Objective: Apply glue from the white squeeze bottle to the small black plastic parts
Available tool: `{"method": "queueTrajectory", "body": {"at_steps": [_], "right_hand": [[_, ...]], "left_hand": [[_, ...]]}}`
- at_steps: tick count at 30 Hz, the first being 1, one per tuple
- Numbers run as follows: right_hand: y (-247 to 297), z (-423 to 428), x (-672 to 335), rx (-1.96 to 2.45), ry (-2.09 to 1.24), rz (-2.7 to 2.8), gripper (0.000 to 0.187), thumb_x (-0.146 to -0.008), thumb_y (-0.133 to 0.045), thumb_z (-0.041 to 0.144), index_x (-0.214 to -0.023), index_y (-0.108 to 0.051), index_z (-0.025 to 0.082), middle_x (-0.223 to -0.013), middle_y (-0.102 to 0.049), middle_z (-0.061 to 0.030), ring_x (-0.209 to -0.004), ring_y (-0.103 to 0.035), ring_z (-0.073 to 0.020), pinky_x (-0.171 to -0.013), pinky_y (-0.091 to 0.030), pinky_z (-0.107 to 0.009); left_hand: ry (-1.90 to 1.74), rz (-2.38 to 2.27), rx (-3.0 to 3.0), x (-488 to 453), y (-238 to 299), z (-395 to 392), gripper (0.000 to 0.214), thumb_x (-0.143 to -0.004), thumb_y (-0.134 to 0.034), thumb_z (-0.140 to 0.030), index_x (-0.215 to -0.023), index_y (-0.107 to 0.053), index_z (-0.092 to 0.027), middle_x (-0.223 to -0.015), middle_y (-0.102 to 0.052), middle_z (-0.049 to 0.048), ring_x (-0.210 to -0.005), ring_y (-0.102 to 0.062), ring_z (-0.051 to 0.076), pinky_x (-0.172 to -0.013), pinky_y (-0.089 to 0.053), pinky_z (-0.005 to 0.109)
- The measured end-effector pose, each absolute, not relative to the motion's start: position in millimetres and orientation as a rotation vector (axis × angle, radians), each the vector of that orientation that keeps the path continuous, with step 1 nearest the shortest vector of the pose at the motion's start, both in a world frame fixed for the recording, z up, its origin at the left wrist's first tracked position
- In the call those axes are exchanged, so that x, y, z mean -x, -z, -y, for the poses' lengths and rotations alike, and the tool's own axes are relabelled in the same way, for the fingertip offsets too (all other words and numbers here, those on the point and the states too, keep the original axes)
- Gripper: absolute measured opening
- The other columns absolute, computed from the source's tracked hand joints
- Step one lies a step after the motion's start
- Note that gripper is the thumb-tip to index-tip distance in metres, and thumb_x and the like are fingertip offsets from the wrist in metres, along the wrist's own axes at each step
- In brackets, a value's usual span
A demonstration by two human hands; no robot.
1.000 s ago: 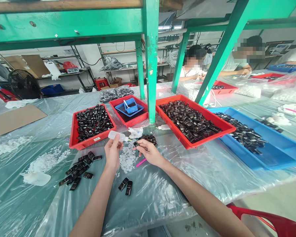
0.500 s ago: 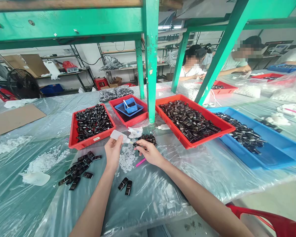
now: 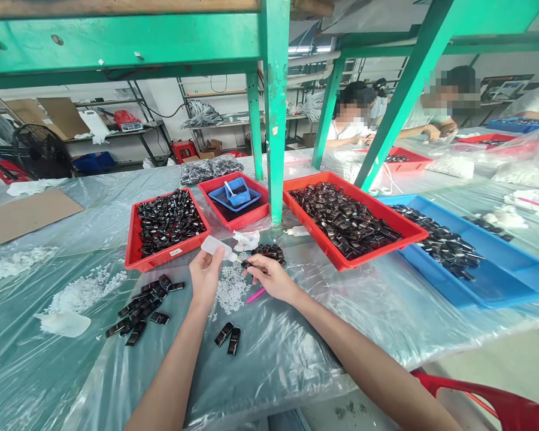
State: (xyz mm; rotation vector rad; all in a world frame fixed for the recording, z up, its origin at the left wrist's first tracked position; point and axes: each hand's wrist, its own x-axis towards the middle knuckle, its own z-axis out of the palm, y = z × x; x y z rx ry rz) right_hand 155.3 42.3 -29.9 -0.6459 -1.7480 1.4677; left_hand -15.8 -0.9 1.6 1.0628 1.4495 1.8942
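Observation:
My left hand (image 3: 205,276) grips a small clear squeeze bottle (image 3: 215,246), its nozzle tilted right toward a small black part (image 3: 247,263) pinched in my right hand (image 3: 269,276). The nozzle tip sits right at the part. Both hands hover over a scatter of small white bits (image 3: 232,286) on the plastic-covered table. A little pile of black parts (image 3: 269,252) lies just behind my right hand. Two black parts (image 3: 229,338) lie near my left forearm, and several more (image 3: 144,305) spread to the left. A pink stick (image 3: 256,294) lies under my right hand.
Red trays of black parts stand behind (image 3: 137,258) and to the right (image 3: 336,260), a third red tray (image 3: 233,222) holds a blue dish. A blue tray (image 3: 512,293) is far right. A green post (image 3: 276,120) rises mid-table. Other people work at the far right; a red chair (image 3: 498,404) is beside me.
The bottle has tipped further, its nozzle moving down and right until it meets the black part. My right hand has barely shifted.

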Motion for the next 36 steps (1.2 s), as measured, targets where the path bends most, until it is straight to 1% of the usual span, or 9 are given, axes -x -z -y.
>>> {"method": "queueTrajectory", "body": {"at_steps": [3, 6, 14, 17, 25, 28, 31, 33, 36], "right_hand": [[30.3, -42.0, -155.0, 0.653, -1.476, 1.738, 0.031, -0.091, -0.063, 0.047, -0.105, -0.057, 0.019, -0.090, -0.072, -0.0042, -0.055, -0.056, -0.0109, -0.062, -0.051, -0.028], [30.3, -41.8, -154.7, 0.649, -1.489, 1.730, 0.033, -0.090, -0.063, 0.049, -0.104, -0.057, 0.020, -0.089, -0.072, -0.0040, -0.055, -0.056, -0.0114, -0.062, -0.051, -0.029], [27.5, -40.7, -155.7, 0.665, -1.491, 1.754, 0.031, -0.091, -0.062, 0.047, -0.104, -0.057, 0.020, -0.090, -0.073, -0.0042, -0.056, -0.057, -0.0120, -0.064, -0.050, -0.029], [26.9, -40.4, -155.8, 0.668, -1.488, 1.758, 0.030, -0.091, -0.062, 0.047, -0.104, -0.057, 0.020, -0.090, -0.073, -0.0042, -0.056, -0.057, -0.0118, -0.065, -0.050, -0.029], [30.4, -41.6, -155.3, 0.665, -1.496, 1.735, 0.029, -0.091, -0.063, 0.044, -0.106, -0.058, 0.019, -0.089, -0.073, -0.0040, -0.056, -0.057, -0.0114, -0.064, -0.051, -0.029], [31.2, -42.0, -154.3, 0.654, -1.498, 1.708, 0.028, -0.090, -0.064, 0.043, -0.105, -0.060, 0.020, -0.090, -0.072, -0.0046, -0.062, -0.060, -0.0130, -0.066, -0.053, -0.030], [31.1, -42.6, -153.1, 0.629, -1.489, 1.679, 0.029, -0.089, -0.066, 0.045, -0.103, -0.061, 0.020, -0.091, -0.071, -0.0052, -0.079, -0.067, -0.0181, -0.066, -0.054, -0.030], [31.1, -43.0, -152.7, 0.622, -1.487, 1.673, 0.030, -0.088, -0.066, 0.046, -0.102, -0.062, 0.020, -0.092, -0.070, -0.0054, -0.085, -0.068, -0.0200, -0.066, -0.053, -0.030], [31.1, -43.5, -152.9, 0.625, -1.491, 1.690, 0.030, -0.089, -0.066, 0.047, -0.102, -0.062, 0.020, -0.092, -0.070, -0.0051, -0.074, -0.065, -0.0169, -0.066, -0.053, -0.030]], "left_hand": [[-1.914, -1.432, -1.065, 14.5, -2.8, 2.1, 0.037, -0.073, -0.078, -0.049, -0.088, -0.073, -0.015, -0.072, -0.064, 0.0032, -0.068, -0.059, 0.017, -0.065, -0.046, 0.026], [-1.921, -1.435, -1.055, 13.7, -3.4, 2.5, 0.036, -0.073, -0.079, -0.049, -0.085, -0.073, -0.016, -0.069, -0.063, 0.0033, -0.071, -0.062, 0.019, -0.068, -0.048, 0.029], [-1.930, -1.461, -1.064, 13.4, -4.6, 3.3, 0.036, -0.074, -0.077, -0.050, -0.082, -0.072, -0.016, -0.073, -0.066, 0.0049, -0.073, -0.063, 0.020, -0.068, -0.048, 0.029], [-1.935, -1.457, -1.074, 13.0, -4.4, 3.6, 0.035, -0.074, -0.077, -0.049, -0.084, -0.072, -0.016, -0.076, -0.068, 0.0052, -0.073, -0.063, 0.019, -0.068, -0.048, 0.028], [-1.950, -1.440, -1.110, 13.0, -1.7, 3.2, 0.034, -0.074, -0.078, -0.047, -0.086, -0.073, -0.015, -0.086, -0.073, 0.0079, -0.079, -0.065, 0.020, -0.074, -0.050, 0.029], [-1.952, -1.438, -1.108, 12.4, -1.5, 3.3, 0.033, -0.074, -0.078, -0.046, -0.086, -0.074, -0.015, -0.085, -0.072, 0.0076, -0.078, -0.065, 0.019, -0.073, -0.050, 0.028], [-1.951, -1.434, -1.104, 11.6, -2.0, 3.8, 0.033, -0.073, -0.079, -0.045, -0.085, -0.074, -0.016, -0.085, -0.072, 0.0074, -0.076, -0.065, 0.019, -0.072, -0.049, 0.028], [-1.953, -1.432, -1.108, 11.3, -2.5, 4.1, 0.033, -0.072, -0.080, -0.045, -0.084, -0.074, -0.016, -0.084, -0.072, 0.0073, -0.076, -0.065, 0.020, -0.071, -0.049, 0.028], [-1.949, -1.432, -1.119, 11.0, -3.8, 4.9, 0.032, -0.073, -0.079, -0.046, -0.084, -0.073, -0.016, -0.083, -0.071, 0.0067, -0.075, -0.064, 0.020, -0.069, -0.049, 0.028]]}}
